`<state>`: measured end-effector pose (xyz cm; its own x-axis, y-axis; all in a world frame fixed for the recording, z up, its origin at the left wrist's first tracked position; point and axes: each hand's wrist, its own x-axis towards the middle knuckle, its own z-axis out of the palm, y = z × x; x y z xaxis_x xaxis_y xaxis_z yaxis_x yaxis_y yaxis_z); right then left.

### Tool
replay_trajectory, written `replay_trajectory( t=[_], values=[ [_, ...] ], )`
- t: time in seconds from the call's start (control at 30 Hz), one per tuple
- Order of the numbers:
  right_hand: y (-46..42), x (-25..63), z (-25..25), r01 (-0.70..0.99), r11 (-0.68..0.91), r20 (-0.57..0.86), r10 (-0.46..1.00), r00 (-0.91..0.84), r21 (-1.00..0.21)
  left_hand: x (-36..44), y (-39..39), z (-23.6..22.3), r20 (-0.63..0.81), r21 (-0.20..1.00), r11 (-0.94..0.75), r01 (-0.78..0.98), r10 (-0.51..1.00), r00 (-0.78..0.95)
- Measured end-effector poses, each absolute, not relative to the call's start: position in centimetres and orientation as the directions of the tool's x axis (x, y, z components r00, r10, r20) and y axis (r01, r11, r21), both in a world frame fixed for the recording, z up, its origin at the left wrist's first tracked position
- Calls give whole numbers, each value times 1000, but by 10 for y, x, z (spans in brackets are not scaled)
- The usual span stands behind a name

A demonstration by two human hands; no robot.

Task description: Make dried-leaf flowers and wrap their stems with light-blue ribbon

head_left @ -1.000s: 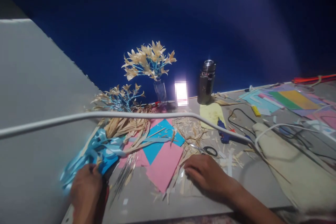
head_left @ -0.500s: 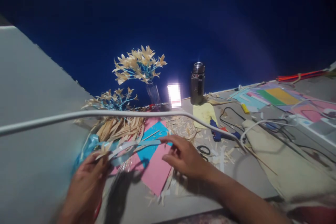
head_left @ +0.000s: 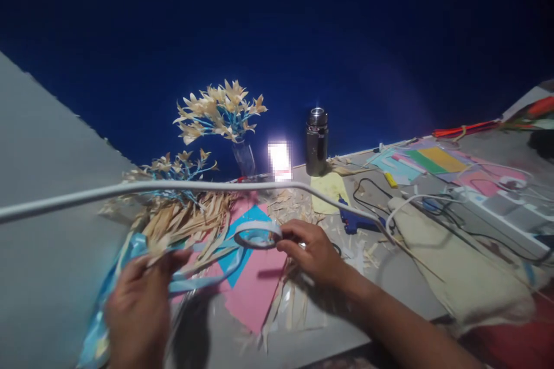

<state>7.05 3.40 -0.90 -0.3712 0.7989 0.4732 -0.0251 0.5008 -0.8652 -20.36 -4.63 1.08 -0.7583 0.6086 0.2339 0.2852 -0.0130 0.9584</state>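
Note:
My right hand (head_left: 310, 251) pinches a pale roll of tape (head_left: 256, 234) and holds it above the pink paper (head_left: 256, 291) and blue paper (head_left: 243, 245). My left hand (head_left: 137, 305) is closed on a bundle of light blue ribbon (head_left: 130, 253) mixed with dried straw leaves (head_left: 186, 222). A ribbon strip runs between the two hands. Both hands hover over a grey table (head_left: 389, 288) littered with straw scraps.
A white cable (head_left: 130, 190) crosses in front of me. Behind stand a vase of straw flowers (head_left: 220, 109), a metal flask (head_left: 317, 141), a blue glue gun (head_left: 357, 220), scissors, a cloth bag (head_left: 459, 265), coloured paper sheets (head_left: 433, 160) and a power strip (head_left: 497, 210).
My right hand left the table and lifted the tape roll. My left hand rose with the ribbon bundle. The view shifted slightly to the right.

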Motion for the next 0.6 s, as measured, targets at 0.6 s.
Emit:
replay_trajectory(
  t=[0.6],
  values=[
    [12, 106, -13, 69, 360, 309, 872, -379, -930, -84, 11, 14, -81, 918, -28, -396, 963, -256]
  ],
)
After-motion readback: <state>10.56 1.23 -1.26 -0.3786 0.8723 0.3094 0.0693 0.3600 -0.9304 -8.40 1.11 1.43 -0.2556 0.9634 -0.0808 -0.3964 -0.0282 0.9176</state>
